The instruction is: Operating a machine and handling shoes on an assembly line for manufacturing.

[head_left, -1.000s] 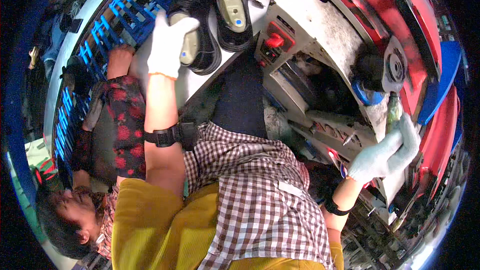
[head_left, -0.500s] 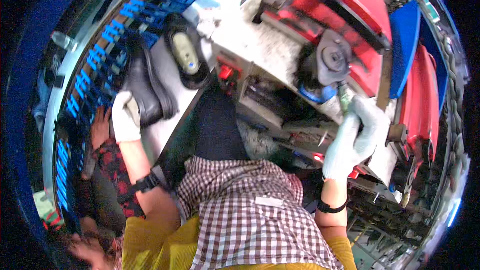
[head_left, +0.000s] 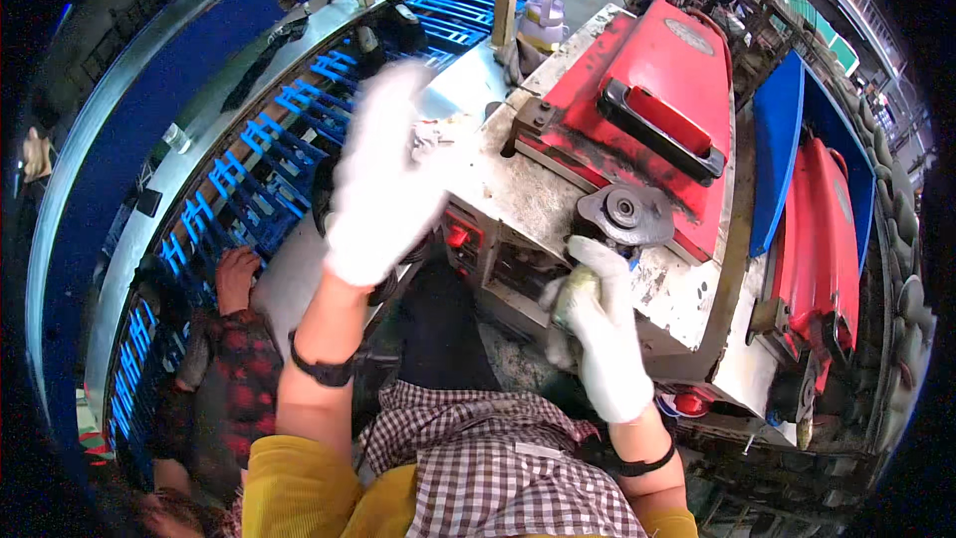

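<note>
My left hand [head_left: 386, 184], in a white glove, is raised over the bench edge. It is blurred, but its fingers look stretched out with nothing in them. Behind it the dark edges of a black shoe [head_left: 323, 194] show; most of it is hidden. My right hand [head_left: 605, 334], also gloved in white, closes round a pale greenish handle [head_left: 578, 301]. Just above that hand sits a grey round metal part [head_left: 625, 207] at the front of a red-covered machine [head_left: 657, 80]. How the handle joins the machine is hidden by my glove.
The machine stands on a stained white worktop [head_left: 538, 194] with a red button [head_left: 460, 237] below its edge. Right of it are a blue panel [head_left: 777, 154] and another red machine [head_left: 812, 229]. Blue racks [head_left: 269, 130] run along the left, near a co-worker's hand [head_left: 237, 274]. A lidded cup [head_left: 544, 22] stands behind.
My left hand has left the black shoe and risen to the right, now covering the shoes. My right hand has moved left and closed round the handle. The view has shifted.
</note>
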Demonstrator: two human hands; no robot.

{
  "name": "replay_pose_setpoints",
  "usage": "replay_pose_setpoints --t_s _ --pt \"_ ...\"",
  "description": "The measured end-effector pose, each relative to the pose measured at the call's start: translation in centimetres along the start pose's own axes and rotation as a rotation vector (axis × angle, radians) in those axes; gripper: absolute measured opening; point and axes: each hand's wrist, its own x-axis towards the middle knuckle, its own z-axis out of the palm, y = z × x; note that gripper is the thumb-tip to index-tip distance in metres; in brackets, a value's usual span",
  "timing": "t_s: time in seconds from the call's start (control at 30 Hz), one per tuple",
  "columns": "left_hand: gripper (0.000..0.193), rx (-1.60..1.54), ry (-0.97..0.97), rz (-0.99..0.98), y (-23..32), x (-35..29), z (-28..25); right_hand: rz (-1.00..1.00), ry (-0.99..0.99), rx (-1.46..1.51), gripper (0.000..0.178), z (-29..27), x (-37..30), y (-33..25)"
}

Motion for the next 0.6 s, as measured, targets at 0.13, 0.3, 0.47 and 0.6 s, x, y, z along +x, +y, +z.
replay_pose_setpoints --t_s 0.13,0.3,0.47,0.6 --pt "0.062 0.014 -0.218 0.535 6.3 7.2 7.7 -0.048 0.068 -0.111 0.052 1.7 1.2 0.5" --pt "0.035 0.094 -0.313 0.773 9.8 12.1 12.2 -0.207 -0.129 -0.484 0.055 1.6 3.3 -2.0" --pt "0.022 0.180 -0.199 0.776 9.0 16.0 10.9 -0.412 -0.186 -0.912 0.037 -1.6 2.1 -4.2" --pt "0.029 0.080 -0.116 0.676 9.7 20.9 10.6 -0.696 0.139 -1.362 0.017 -5.2 3.7 -6.3"
